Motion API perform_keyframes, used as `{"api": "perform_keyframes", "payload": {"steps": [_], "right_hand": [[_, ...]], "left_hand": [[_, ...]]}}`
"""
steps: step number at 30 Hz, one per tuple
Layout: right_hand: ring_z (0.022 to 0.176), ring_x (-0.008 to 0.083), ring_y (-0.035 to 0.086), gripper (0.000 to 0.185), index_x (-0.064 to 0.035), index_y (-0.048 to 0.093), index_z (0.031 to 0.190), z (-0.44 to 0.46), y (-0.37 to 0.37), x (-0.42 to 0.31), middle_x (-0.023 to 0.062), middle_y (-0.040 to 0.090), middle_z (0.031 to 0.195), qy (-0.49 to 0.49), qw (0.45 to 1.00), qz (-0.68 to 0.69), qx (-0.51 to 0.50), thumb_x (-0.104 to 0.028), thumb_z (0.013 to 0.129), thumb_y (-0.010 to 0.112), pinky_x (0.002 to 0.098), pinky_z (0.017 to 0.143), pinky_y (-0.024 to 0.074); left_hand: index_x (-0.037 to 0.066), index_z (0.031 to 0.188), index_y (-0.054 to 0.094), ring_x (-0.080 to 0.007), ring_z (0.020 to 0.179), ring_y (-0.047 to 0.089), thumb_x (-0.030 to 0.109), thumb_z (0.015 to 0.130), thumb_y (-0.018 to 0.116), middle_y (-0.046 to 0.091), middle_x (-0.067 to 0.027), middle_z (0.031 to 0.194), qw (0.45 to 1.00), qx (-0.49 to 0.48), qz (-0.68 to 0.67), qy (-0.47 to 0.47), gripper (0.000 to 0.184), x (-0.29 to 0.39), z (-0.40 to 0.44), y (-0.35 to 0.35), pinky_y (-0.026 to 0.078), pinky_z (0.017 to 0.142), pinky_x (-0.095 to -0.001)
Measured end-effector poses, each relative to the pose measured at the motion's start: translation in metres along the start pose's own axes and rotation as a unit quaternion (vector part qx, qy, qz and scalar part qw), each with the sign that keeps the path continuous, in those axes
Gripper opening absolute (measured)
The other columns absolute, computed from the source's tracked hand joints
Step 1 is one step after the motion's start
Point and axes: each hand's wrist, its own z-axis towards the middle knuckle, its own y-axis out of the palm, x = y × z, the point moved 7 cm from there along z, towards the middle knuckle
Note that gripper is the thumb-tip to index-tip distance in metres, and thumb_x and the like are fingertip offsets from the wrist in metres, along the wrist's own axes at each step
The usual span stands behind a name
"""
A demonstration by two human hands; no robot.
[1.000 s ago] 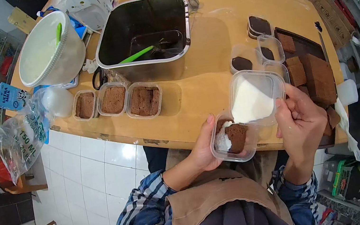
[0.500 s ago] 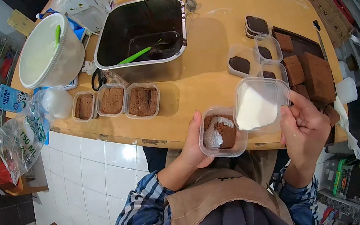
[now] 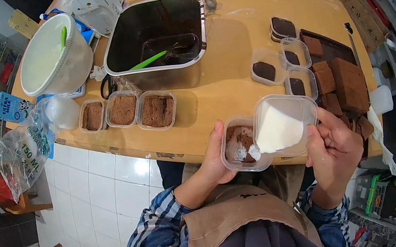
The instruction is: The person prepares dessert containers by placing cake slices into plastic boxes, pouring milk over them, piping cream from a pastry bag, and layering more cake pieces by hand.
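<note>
My left hand (image 3: 211, 162) is wrapped round the side of a clear plastic tub (image 3: 250, 165) with a piece of chocolate cake (image 3: 236, 135) inside. White liquid lies in patches over the cake. Between the thumb and fingers of my right hand (image 3: 336, 154) is a second clear tub (image 3: 305, 107), tipped to the left and holding white milky liquid (image 3: 278, 128). Its lower left corner overlaps the cake tub's right side, and a white trickle shows at that corner, over the cake.
Several cake-filled tubs (image 3: 122, 110) line the near left edge. Behind them stand a large pan of dark chocolate (image 3: 113, 46) with a green-handled spatula (image 3: 149, 60), and a white bowl (image 3: 84, 64). Rightward are chocolate-topped tubs (image 3: 271, 57) and cake blocks (image 3: 350, 83).
The tub in my right hand has shifted slightly left and down, further over the cake tub. White liquid now shows at its lower left corner, and the patches on the cake have changed.
</note>
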Motion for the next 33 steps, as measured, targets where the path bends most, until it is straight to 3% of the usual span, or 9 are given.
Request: {"api": "perform_keyframes", "payload": {"steps": [7, 10, 17, 19, 20, 22, 26, 31, 33], "right_hand": [[0.04, 0.0025, 0.044, 0.027, 0.0089, 0.055, 0.102, 0.002, 0.0, 0.003, 0.0089, 0.059, 0.062, 0.013, 1.0, 0.014, 0.016, 0.012, 0.076, 0.052, 0.0156, 0.034, 0.0328], [0.04, 0.0024, 0.044, 0.026, 0.0089, 0.055, 0.102, 0.002, -0.002, 0.005, 0.0091, 0.059, 0.062, -0.003, 1.0, 0.009, 0.026, 0.012, 0.076, 0.052, 0.0157, 0.035, 0.0326], [0.041, 0.0023, 0.043, 0.027, 0.0093, 0.055, 0.103, 0.003, 0.003, 0.009, 0.008, 0.059, 0.062, 0.036, 0.999, 0.022, 0.008, 0.011, 0.076, 0.052, 0.0159, 0.036, 0.0322], [0.051, 0.0028, 0.048, 0.03, 0.0042, 0.058, 0.103, 0.003, 0.004, 0.008, 0.0061, 0.059, 0.063, 0.049, 0.999, 0.004, 0.005, 0.009, 0.073, 0.056, 0.0183, 0.045, 0.0391], [0.056, 0.003, 0.05, 0.032, 0.0016, 0.06, 0.103, 0.003, 0.005, 0.008, 0.0051, 0.059, 0.064, 0.055, 0.998, -0.005, 0.003, 0.008, 0.072, 0.058, 0.0195, 0.05, 0.0425], [0.047, 0.002, 0.045, 0.029, 0.0061, 0.056, 0.104, 0.004, 0.008, 0.007, 0.0057, 0.059, 0.064, 0.018, 1.0, -0.011, -0.009, 0.01, 0.075, 0.053, 0.017, 0.041, 0.0357], [0.054, 0.0057, 0.052, 0.031, 0.0026, 0.059, 0.102, 0.004, 0.008, 0.01, 0.0071, 0.058, 0.061, 0.045, 0.999, 0.002, 0.01, 0.006, 0.072, 0.059, 0.0213, 0.052, 0.0444], [0.055, 0.0059, 0.054, 0.03, 0.0033, 0.059, 0.102, 0.004, 0.006, 0.013, 0.0082, 0.059, 0.063, 0.05, 0.999, -0.001, 0.021, 0.006, 0.072, 0.059, 0.0211, 0.052, 0.0447], [0.057, 0.0058, 0.054, 0.03, 0.0036, 0.058, 0.102, 0.004, 0.004, 0.014, 0.0083, 0.06, 0.064, 0.063, 0.998, 0.004, 0.024, 0.006, 0.072, 0.058, 0.021, 0.052, 0.0452]], "left_hand": [[0.004, 0.13, 0.031, -0.0277, 0.114, 0.045, 0.065, 0.083, 0.023, 0.042, -0.0151, 0.127, 0.998, -0.019, 0.043, -0.029, 0.077, -0.009, -0.002, -0.007, 0.039, 0.094, -0.0449], [0.004, 0.12, 0.042, -0.0223, 0.104, 0.053, 0.053, 0.09, 0.024, 0.053, -0.0118, 0.113, 0.989, -0.107, -0.097, 0.005, 0.06, -0.008, -0.001, -0.001, 0.044, 0.089, -0.0391], [0.005, 0.124, 0.039, -0.0218, 0.103, 0.054, 0.055, 0.089, 0.024, 0.052, -0.0114, 0.115, 0.997, -0.041, -0.058, -0.038, 0.063, -0.016, -0.003, 0.001, 0.045, 0.088, -0.0391], [0.005, 0.126, 0.038, -0.0217, 0.104, 0.053, 0.056, 0.089, 0.023, 0.052, -0.0115, 0.115, 0.997, -0.021, -0.053, -0.057, 0.064, -0.02, -0.004, 0.0, 0.045, 0.088, -0.0394], [0.007, 0.129, 0.032, -0.024, 0.109, 0.049, 0.059, 0.086, 0.024, 0.046, -0.0118, 0.121, 0.997, -0.024, -0.021, -0.069, 0.068, -0.021, -0.005, 0.002, 0.042, 0.091, -0.0415], [0.009, 0.136, 0.022, -0.0286, 0.119, 0.039, 0.066, 0.082, 0.024, 0.035, -0.0125, 0.133, 0.995, -0.033, 0.043, -0.089, 0.078, -0.021, -0.006, 0.006, 0.035, 0.095, -0.0455], [0.011, 0.136, 0.022, -0.0287, 0.119, 0.039, 0.065, 0.083, 0.022, 0.035, -0.0129, 0.133, 0.994, -0.051, 0.042, -0.086, 0.076, -0.023, -0.006, 0.009, 0.035, 0.096, -0.045], [0.009, 0.135, 0.024, -0.0287, 0.118, 0.041, 0.065, 0.083, 0.021, 0.038, -0.0143, 0.13, 0.994, -0.032, 0.034, -0.097, 0.077, -0.028, -0.007, 0.004, 0.035, 0.096, -0.0452], [0.009, 0.129, 0.033, -0.0251, 0.11, 0.048, 0.062, 0.085, 0.023, 0.046, -0.0121, 0.122, 0.997, -0.027, -0.009, -0.077, 0.07, -0.028, -0.006, 0.0, 0.044, 0.087, -0.0422]]}}
